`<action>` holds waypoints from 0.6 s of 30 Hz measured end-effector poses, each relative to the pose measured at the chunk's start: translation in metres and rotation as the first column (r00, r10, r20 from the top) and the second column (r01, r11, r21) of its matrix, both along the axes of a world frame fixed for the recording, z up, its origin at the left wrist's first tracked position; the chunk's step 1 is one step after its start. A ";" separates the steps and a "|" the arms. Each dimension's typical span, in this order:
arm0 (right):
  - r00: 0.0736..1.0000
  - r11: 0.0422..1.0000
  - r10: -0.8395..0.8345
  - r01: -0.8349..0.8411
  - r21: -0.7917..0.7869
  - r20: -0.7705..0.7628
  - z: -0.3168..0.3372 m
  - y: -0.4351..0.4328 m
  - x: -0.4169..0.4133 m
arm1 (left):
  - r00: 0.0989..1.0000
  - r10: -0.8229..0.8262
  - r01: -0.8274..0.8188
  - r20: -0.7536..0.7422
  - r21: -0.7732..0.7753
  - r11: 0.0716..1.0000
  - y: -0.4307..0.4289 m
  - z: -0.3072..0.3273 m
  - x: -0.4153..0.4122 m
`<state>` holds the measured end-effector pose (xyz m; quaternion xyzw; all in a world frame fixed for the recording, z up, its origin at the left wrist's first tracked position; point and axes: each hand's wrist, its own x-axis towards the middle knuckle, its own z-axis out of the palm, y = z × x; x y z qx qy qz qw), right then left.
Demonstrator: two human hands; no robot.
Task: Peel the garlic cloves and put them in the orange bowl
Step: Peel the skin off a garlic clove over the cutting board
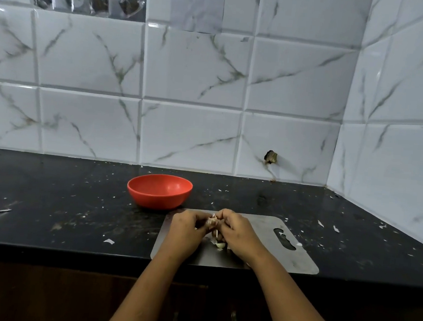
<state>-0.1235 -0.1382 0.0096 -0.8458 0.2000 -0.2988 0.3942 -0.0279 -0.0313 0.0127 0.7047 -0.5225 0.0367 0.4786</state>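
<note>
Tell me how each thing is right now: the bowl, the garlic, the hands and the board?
Orange bowl: upright on the counter, nothing visible inside.
Garlic: held between both hands, papery skin on.
Left hand: grips the garlic.
Right hand: pinches the garlic.
Cutting board: flat on the counter, peel scraps on it.

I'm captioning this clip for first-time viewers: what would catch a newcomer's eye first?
The orange bowl stands out, bright on the black counter just behind the steel cutting board. Over the board, the left hand and right hand meet, both gripping a piece of garlic between them. White peel scraps dot the counter.
</note>
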 end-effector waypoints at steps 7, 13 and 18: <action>0.999 0.999 0.037 -0.037 0.020 0.011 0.000 -0.002 -0.001 | 0.999 0.012 -0.014 0.038 0.045 0.999 0.000 0.000 0.001; 0.991 0.984 0.134 -0.133 0.122 -0.003 -0.001 -0.010 0.000 | 1.000 -0.002 0.003 -0.014 0.058 0.998 -0.003 -0.004 0.007; 0.973 0.961 0.231 -0.228 0.158 0.003 0.004 -0.014 -0.004 | 0.999 -0.023 0.027 -0.046 0.084 0.996 -0.006 -0.007 0.013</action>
